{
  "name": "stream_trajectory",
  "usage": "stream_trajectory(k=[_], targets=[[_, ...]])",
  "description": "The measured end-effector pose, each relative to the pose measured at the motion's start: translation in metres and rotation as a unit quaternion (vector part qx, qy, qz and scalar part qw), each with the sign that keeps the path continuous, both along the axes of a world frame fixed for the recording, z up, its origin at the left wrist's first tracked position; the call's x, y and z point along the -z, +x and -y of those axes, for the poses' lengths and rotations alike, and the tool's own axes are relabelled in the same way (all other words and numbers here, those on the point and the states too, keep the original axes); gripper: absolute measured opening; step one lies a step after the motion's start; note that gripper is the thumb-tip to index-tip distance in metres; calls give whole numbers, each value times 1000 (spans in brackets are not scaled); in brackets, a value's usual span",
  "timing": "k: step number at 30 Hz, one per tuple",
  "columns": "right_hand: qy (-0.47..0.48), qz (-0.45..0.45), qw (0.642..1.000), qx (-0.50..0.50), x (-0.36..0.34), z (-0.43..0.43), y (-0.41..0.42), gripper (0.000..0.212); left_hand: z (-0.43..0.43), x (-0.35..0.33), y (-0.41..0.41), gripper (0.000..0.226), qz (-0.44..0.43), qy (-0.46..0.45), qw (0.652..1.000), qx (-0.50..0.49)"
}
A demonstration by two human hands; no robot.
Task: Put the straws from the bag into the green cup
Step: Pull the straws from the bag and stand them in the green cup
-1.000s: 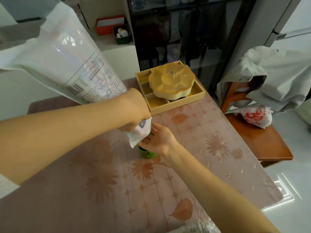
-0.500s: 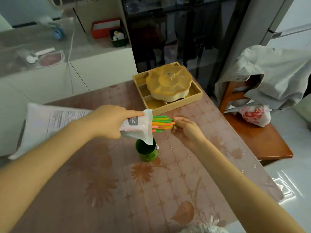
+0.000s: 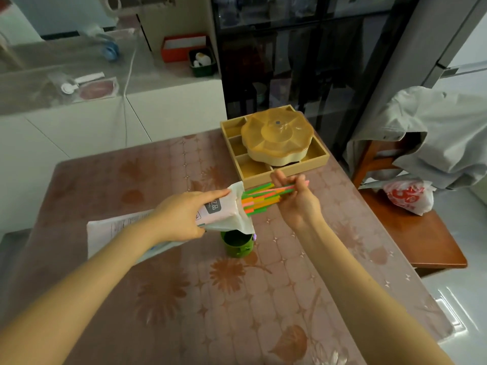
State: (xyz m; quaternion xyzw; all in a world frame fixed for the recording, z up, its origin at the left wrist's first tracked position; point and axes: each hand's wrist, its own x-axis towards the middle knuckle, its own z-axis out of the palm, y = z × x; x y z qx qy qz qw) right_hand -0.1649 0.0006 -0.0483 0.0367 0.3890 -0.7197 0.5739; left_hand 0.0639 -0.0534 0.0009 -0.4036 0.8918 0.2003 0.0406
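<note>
The straws are sticking out of the bag, pinched by the right hand; the left hand is gripping the bag above the green cup (apparently empty) mid-table; none transferred.

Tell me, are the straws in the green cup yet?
No. The straws stick halfway out of the bag, above the green cup, which looks empty.

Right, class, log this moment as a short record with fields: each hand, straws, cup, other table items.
left hand: grips the white plastic bag near its open end
right hand: pinches the coloured plastic straws, which stick out of the bag
green cup: upright below the bag's mouth, no straws visible in it
also on table: tan compartment tray bearing a lidded tan dish
</note>
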Motion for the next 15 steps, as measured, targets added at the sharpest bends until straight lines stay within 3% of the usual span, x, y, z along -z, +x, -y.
stream_trajectory(k=[4, 7, 11, 15], targets=[[-15, -45, 993, -112, -2, -5, -4, 61, -1, 12, -1, 91, -60, 21, 998, -24], [-20, -77, 981, -178, 0, -9, 9, 39, -4, 19, -4, 91, -90, 33, 995, -15], [12, -84, 993, -78, -5, -3, 12, 36, -7, 24, -3, 92, -95, 37, 995, -11], [88, -247, 965, -24, -13, -1, -6, 41, -4, 31, 6, 90, -99, 37, 994, -27]])
